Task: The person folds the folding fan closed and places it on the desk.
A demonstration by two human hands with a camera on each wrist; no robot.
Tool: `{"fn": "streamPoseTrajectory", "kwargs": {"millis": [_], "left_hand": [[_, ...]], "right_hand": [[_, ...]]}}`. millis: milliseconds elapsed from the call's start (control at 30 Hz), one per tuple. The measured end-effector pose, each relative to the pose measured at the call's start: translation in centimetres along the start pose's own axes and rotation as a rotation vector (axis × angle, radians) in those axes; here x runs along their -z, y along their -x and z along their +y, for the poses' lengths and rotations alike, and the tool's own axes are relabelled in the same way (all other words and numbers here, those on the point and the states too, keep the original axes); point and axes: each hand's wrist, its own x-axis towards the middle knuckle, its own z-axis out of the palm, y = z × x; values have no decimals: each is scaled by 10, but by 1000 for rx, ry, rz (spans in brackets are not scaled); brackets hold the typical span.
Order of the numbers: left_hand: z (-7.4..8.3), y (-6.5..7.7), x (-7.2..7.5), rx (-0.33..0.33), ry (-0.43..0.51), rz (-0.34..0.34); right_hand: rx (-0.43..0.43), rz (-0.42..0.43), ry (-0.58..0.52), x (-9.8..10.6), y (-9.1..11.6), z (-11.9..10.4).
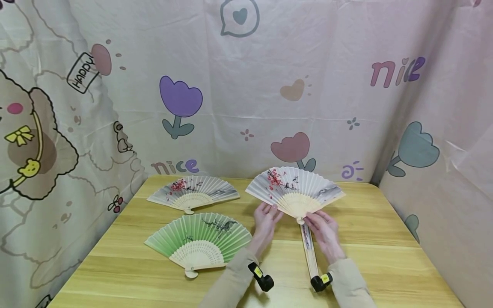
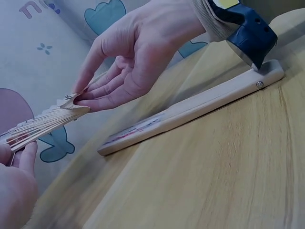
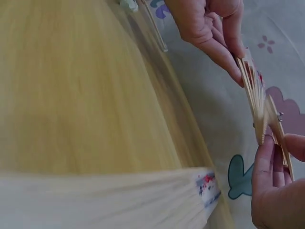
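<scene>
Both hands hold an unfolded white folding fan (image 1: 294, 186) with red blossoms over the table's far side. My left hand (image 1: 265, 224) pinches its left outer rib, seen edge-on in the right wrist view, where the left hand (image 3: 207, 28) is at the top. Thumb and fingers of my right hand (image 1: 325, 233) pinch the fan near its pivot and right rib; in the left wrist view this right hand (image 2: 138, 52) reaches from above. A folded fan (image 1: 308, 246) with pale wooden guards lies on the table below, partly behind the right wrist's camera.
Left of the hands, another spread white fan (image 1: 212, 188) lies at the back of the wooden table (image 1: 119, 248). In front of it a spread green fan (image 1: 208, 235) partly passes behind the left forearm. A printed curtain (image 1: 239, 85) hangs behind and along the sides.
</scene>
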Motion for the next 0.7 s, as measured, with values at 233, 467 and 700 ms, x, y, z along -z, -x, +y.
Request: {"fn": "streamPoseTrajectory", "kwargs": {"millis": [233,467,700], "left_hand": [[13,9,0,-11,44,-63],[24,16,6,-24,28,-111],[36,18,17,-15,13,-172]], "right_hand": [[-20,25,10,-12,9,2],[0,-24,-17,-19,19,3],[2,-98,11,-23,27,6]]}}
